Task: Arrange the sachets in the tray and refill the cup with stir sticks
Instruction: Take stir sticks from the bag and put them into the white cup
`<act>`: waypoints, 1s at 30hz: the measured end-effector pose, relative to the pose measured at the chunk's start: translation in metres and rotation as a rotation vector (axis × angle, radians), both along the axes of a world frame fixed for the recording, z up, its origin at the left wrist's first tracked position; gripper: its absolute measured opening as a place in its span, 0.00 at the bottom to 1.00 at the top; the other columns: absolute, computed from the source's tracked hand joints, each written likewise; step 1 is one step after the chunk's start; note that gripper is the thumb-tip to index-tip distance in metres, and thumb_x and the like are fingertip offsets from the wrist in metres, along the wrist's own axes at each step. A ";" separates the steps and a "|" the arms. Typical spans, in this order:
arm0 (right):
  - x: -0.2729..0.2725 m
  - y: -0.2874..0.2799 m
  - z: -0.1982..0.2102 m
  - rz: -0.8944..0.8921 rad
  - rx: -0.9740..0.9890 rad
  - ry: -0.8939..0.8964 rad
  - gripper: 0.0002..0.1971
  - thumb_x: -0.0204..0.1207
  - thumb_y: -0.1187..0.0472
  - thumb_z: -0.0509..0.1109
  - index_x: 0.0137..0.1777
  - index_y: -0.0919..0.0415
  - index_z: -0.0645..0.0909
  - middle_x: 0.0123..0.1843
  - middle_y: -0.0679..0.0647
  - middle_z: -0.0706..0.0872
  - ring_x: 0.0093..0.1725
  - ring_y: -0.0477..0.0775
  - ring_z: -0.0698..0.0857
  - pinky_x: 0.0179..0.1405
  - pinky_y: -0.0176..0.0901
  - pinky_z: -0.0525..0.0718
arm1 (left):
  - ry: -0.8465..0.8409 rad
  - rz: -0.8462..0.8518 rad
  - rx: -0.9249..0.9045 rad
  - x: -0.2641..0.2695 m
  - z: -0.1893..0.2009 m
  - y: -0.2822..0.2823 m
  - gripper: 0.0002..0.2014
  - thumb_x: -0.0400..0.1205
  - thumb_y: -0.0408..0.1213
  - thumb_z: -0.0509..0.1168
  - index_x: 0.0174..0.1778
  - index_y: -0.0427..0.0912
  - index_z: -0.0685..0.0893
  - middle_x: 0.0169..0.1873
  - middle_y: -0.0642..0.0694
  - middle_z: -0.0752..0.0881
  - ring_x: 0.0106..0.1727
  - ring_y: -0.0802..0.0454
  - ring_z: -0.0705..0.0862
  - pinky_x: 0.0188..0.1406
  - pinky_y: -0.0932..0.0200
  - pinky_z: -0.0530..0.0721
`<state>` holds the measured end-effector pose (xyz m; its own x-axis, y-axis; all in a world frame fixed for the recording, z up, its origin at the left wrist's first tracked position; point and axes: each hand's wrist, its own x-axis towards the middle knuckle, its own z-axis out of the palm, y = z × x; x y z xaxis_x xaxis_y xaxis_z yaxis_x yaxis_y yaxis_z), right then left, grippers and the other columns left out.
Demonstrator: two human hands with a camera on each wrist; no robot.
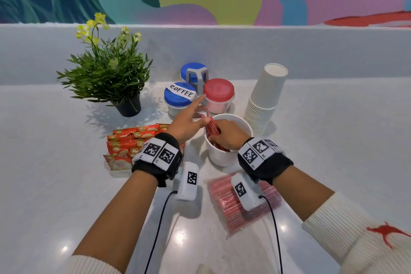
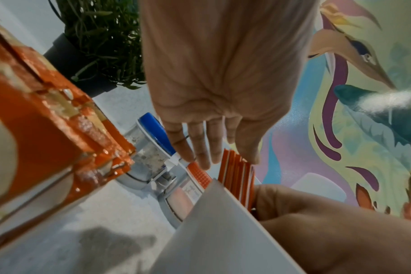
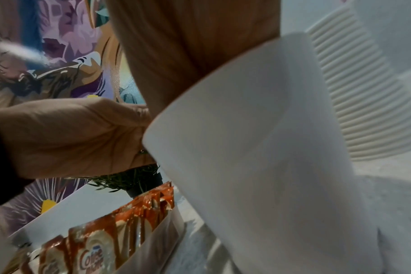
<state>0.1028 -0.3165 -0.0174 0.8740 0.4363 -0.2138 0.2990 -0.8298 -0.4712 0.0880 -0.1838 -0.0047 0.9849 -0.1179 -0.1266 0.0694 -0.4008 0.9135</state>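
Nearest the person, behind the right wrist, a clear packet of red stir sticks (image 1: pixel 224 203) lies flat on the counter (image 1: pixel 55 184), its long axis running roughly toward the cup. Just ahead of it stands the white cup (image 1: pixel 222 155), and the right hand (image 1: pixel 226 134) is sunk into its mouth, fingers curled round a bundle of stir sticks (image 1: pixel 212 128) that stands nearly upright, tilted a little toward the left hand. From the grip, the cup floor lies straight down along the sticks' own length, so I judge the coming move to be a plain lowering and letting go.

The left hand (image 1: pixel 189 121) hovers just beside the bundle with fingers straight and spread; in the left wrist view its fingertips (image 2: pixel 205 161) sit against the stick tops, steadying rather than gripping. The right hand is clearly the one placed to finish the drop.

To the left of the grip the sachets (image 1: pixel 124 142) stand packed in the tray (image 3: pixel 162 237), apparently already arranged. Beyond the hands are three lidded jars (image 1: pixel 180 95), a potted plant (image 1: pixel 106 73) further left, and a stack of paper cups (image 1: pixel 264 100) to the right.
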 end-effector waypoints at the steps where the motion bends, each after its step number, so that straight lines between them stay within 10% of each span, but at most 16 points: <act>1: 0.000 -0.001 0.000 0.016 -0.004 0.010 0.15 0.77 0.63 0.66 0.63 0.64 0.77 0.62 0.62 0.83 0.62 0.62 0.80 0.63 0.49 0.72 | -0.015 -0.026 -0.009 0.001 0.000 -0.001 0.32 0.82 0.30 0.62 0.81 0.49 0.57 0.75 0.43 0.71 0.73 0.49 0.72 0.68 0.57 0.71; 9: 0.004 -0.006 -0.002 -0.035 0.113 0.009 0.15 0.78 0.64 0.65 0.64 0.63 0.77 0.62 0.61 0.84 0.62 0.60 0.80 0.59 0.42 0.71 | -0.207 0.131 0.080 -0.003 -0.001 -0.006 0.12 0.82 0.29 0.61 0.59 0.34 0.85 0.48 0.46 0.86 0.37 0.68 0.78 0.37 0.86 0.73; 15: 0.008 -0.006 -0.004 -0.054 0.097 -0.042 0.19 0.75 0.59 0.70 0.66 0.61 0.77 0.64 0.59 0.83 0.63 0.58 0.80 0.56 0.38 0.69 | -0.171 0.113 0.203 -0.009 -0.013 -0.008 0.19 0.84 0.29 0.59 0.71 0.38 0.75 0.68 0.41 0.80 0.70 0.50 0.78 0.63 0.69 0.70; 28: 0.010 -0.034 0.010 -0.153 0.290 -0.018 0.13 0.74 0.65 0.71 0.58 0.65 0.81 0.54 0.57 0.86 0.51 0.52 0.83 0.56 0.40 0.78 | -0.195 0.054 0.327 -0.022 0.005 -0.024 0.24 0.84 0.25 0.52 0.78 0.40 0.65 0.64 0.43 0.79 0.47 0.57 0.77 0.48 0.78 0.70; 30: 0.010 -0.047 0.019 -0.230 0.432 -0.020 0.08 0.75 0.68 0.69 0.53 0.67 0.81 0.46 0.58 0.85 0.44 0.52 0.83 0.52 0.41 0.81 | -0.261 0.075 0.296 -0.026 0.014 -0.033 0.23 0.85 0.27 0.53 0.77 0.41 0.66 0.72 0.41 0.74 0.64 0.53 0.75 0.64 0.68 0.69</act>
